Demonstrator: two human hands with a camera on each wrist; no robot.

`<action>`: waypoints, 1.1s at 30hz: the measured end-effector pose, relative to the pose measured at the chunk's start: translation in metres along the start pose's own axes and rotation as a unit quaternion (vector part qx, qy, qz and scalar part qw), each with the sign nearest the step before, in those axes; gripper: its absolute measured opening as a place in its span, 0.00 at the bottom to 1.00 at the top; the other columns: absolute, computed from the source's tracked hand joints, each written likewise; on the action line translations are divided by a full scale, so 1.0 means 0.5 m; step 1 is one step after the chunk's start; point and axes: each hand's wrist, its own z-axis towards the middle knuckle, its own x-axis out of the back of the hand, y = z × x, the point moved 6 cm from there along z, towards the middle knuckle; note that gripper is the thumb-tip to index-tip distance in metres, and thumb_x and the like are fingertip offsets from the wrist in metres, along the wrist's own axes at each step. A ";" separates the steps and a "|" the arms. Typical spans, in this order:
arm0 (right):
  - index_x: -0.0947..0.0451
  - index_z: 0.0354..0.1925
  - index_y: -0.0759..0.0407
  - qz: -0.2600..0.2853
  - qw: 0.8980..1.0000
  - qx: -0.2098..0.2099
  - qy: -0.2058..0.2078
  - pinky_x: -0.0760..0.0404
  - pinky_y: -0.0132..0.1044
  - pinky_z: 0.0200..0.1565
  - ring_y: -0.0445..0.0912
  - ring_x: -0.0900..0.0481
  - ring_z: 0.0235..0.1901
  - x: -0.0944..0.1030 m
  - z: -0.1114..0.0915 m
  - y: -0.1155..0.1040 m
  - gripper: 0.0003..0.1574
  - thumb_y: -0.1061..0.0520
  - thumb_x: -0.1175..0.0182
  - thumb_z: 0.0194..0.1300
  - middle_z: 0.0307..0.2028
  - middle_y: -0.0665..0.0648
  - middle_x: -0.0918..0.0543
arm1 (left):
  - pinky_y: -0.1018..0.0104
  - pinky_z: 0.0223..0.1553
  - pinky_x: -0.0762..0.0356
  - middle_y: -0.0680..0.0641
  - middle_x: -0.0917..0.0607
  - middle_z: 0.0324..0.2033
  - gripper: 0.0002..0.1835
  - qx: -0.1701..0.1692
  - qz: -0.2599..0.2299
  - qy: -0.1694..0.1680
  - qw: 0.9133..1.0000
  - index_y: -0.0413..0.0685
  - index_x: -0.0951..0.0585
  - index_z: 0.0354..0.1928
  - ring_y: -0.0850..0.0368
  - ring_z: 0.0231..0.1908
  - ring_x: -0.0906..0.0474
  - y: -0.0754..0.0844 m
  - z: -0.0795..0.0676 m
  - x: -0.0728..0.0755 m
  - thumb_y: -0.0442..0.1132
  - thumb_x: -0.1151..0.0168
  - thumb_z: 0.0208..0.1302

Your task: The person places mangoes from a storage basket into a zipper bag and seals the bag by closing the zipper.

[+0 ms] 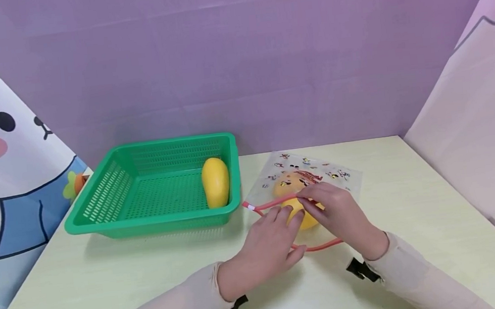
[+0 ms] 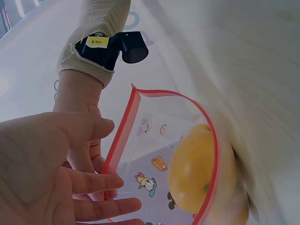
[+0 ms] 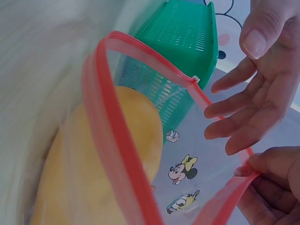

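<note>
A clear zip bag (image 1: 320, 170) with cartoon prints and a red zip edge (image 2: 214, 154) lies on the table, its mouth spread open. Inside it are yellow mangoes (image 1: 297, 212), one behind the other in the head view. My right hand (image 1: 343, 215) pinches the upper red edge between thumb and fingers. Over the mouth's left side, my left hand (image 1: 267, 244) has its fingers extended and apart. The right wrist view shows the left hand's fingers (image 3: 243, 112) close to the red edge; whether they touch it I cannot tell. A white slider (image 1: 251, 207) sits at the bag's left corner.
Left of the bag stands a green plastic basket (image 1: 146, 223) with slotted walls. One mango (image 1: 216, 182) rests at its right end. A purple cloth wall (image 1: 239, 65) rises behind the pale table (image 1: 430, 196), and printed cloths flank both sides.
</note>
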 end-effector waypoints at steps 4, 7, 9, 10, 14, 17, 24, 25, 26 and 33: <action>0.17 0.34 0.62 0.002 1.000 -0.002 -0.003 0.18 0.35 0.32 0.46 0.17 0.34 -0.001 -0.001 0.001 0.15 0.70 0.28 0.44 0.32 0.54 0.14 | 0.67 0.46 0.23 0.48 0.22 0.51 0.32 -0.003 0.002 0.006 1.000 0.50 0.28 0.59 0.54 0.50 0.26 -0.002 0.000 0.002 0.62 0.44 0.60; 0.17 0.34 0.62 0.003 1.000 -0.001 -0.004 0.18 0.35 0.33 0.46 0.17 0.33 -0.002 -0.002 0.001 0.15 0.70 0.28 0.44 0.32 0.54 0.15 | 0.67 0.44 0.22 0.48 0.21 0.49 0.30 -0.007 -0.002 0.014 1.000 0.50 0.27 0.58 0.55 0.48 0.26 -0.002 -0.001 0.004 0.61 0.44 0.60; 0.17 0.34 0.62 0.002 1.000 -0.001 -0.004 0.18 0.36 0.33 0.46 0.17 0.33 -0.002 -0.001 0.001 0.15 0.70 0.28 0.44 0.32 0.54 0.15 | 0.67 0.44 0.22 0.48 0.21 0.49 0.29 -0.009 -0.009 0.016 1.000 0.50 0.27 0.58 0.55 0.48 0.26 -0.004 -0.001 0.007 0.60 0.44 0.61; 0.17 0.34 0.62 0.002 1.000 -0.001 -0.003 0.18 0.36 0.33 0.46 0.17 0.33 -0.002 -0.001 0.001 0.15 0.70 0.28 0.44 0.32 0.54 0.15 | 0.67 0.45 0.22 0.48 0.21 0.49 0.29 -0.010 -0.013 0.017 1.000 0.49 0.27 0.58 0.55 0.48 0.26 -0.004 -0.001 0.009 0.60 0.44 0.61; 0.17 0.34 0.62 0.001 1.000 -0.002 -0.003 0.18 0.36 0.33 0.46 0.17 0.33 -0.001 -0.001 0.000 0.15 0.71 0.28 0.44 0.32 0.54 0.15 | 0.67 0.46 0.22 0.48 0.21 0.48 0.27 -0.010 -0.032 0.015 0.999 0.49 0.26 0.57 0.55 0.49 0.26 -0.008 0.000 0.019 0.58 0.44 0.62; 0.17 0.33 0.62 0.000 1.000 -0.003 -0.004 0.18 0.36 0.33 0.46 0.17 0.33 -0.002 -0.001 0.000 0.15 0.71 0.28 0.44 0.32 0.54 0.15 | 0.66 0.50 0.24 0.48 0.20 0.48 0.26 -0.017 -0.036 0.024 0.999 0.49 0.25 0.57 0.55 0.50 0.25 -0.010 0.000 0.027 0.57 0.45 0.63; 0.17 0.34 0.62 0.001 1.000 -0.006 -0.003 0.18 0.35 0.32 0.46 0.17 0.33 -0.001 0.000 -0.001 0.14 0.71 0.29 0.44 0.31 0.54 0.15 | 0.66 0.48 0.23 0.49 0.19 0.46 0.23 -0.031 -0.042 0.075 0.996 0.48 0.23 0.54 0.54 0.50 0.24 -0.021 -0.001 0.044 0.54 0.45 0.63; 0.17 0.34 0.62 0.001 1.000 -0.006 -0.003 0.18 0.35 0.32 0.46 0.17 0.33 -0.002 0.000 -0.001 0.14 0.71 0.29 0.44 0.31 0.54 0.14 | 0.66 0.47 0.22 0.49 0.18 0.46 0.23 -0.031 -0.043 0.080 0.995 0.48 0.23 0.54 0.54 0.49 0.24 -0.022 -0.002 0.045 0.53 0.45 0.63; 0.17 0.34 0.62 0.001 1.000 -0.007 -0.004 0.18 0.35 0.32 0.46 0.17 0.33 -0.002 0.000 0.000 0.14 0.71 0.29 0.44 0.31 0.54 0.14 | 0.66 0.47 0.22 0.49 0.18 0.46 0.22 -0.030 -0.046 0.085 0.995 0.48 0.23 0.53 0.55 0.49 0.24 -0.024 -0.002 0.046 0.53 0.45 0.63; 0.17 0.34 0.62 -0.002 1.000 -0.008 -0.006 0.18 0.34 0.31 0.46 0.17 0.33 -0.003 -0.001 0.001 0.15 0.71 0.29 0.44 0.32 0.54 0.14 | 0.67 0.50 0.25 0.49 0.18 0.46 0.21 -0.029 -0.056 0.108 0.992 0.47 0.22 0.52 0.55 0.48 0.23 -0.035 0.000 0.053 0.52 0.44 0.63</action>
